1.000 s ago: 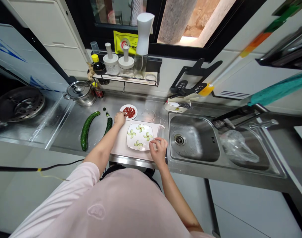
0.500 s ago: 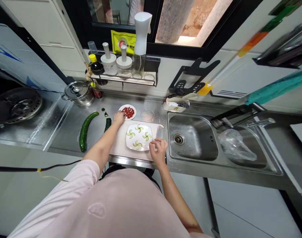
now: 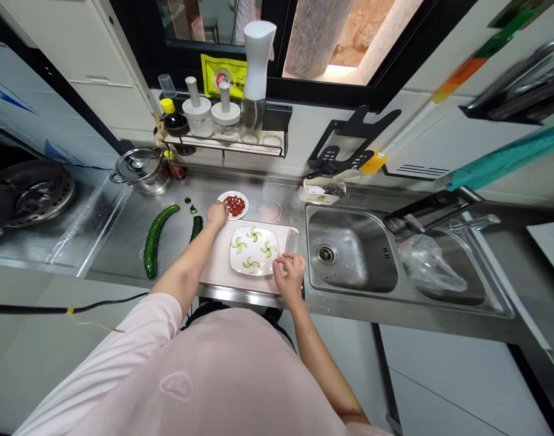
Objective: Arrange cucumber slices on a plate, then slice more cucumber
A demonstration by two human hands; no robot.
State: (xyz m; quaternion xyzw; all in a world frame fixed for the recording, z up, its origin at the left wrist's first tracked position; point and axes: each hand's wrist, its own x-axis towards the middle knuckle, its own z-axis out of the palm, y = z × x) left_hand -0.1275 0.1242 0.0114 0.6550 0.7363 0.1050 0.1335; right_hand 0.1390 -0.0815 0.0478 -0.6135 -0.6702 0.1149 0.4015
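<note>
The left hand (image 3: 217,213) sits at the near-left edge of a small round white plate (image 3: 246,207) heaped with red goji berries (image 3: 234,206), its fingertips bunched together; whether they pinch any berries is hidden. The right hand (image 3: 289,275) hovers by the right side of a square white plate (image 3: 253,251), its fingers curled and spread slightly apart, with nothing visible in them. That plate stands on a pale pink cutting board (image 3: 217,263) and carries cucumber slices (image 3: 250,264) laid out in four pinwheels. Left of the board, on the steel counter (image 3: 117,242), lie a whole cucumber (image 3: 154,242) and a shorter cucumber piece (image 3: 195,228), with dark cucumber bits (image 3: 193,209) just beyond. Farther left stands a lidded steel pot (image 3: 141,171). To the right is a steel double sink (image 3: 335,242), with a plastic bag (image 3: 431,263) in its right basin. A shelf of jars (image 3: 226,142) runs along the far wall under the window.
</note>
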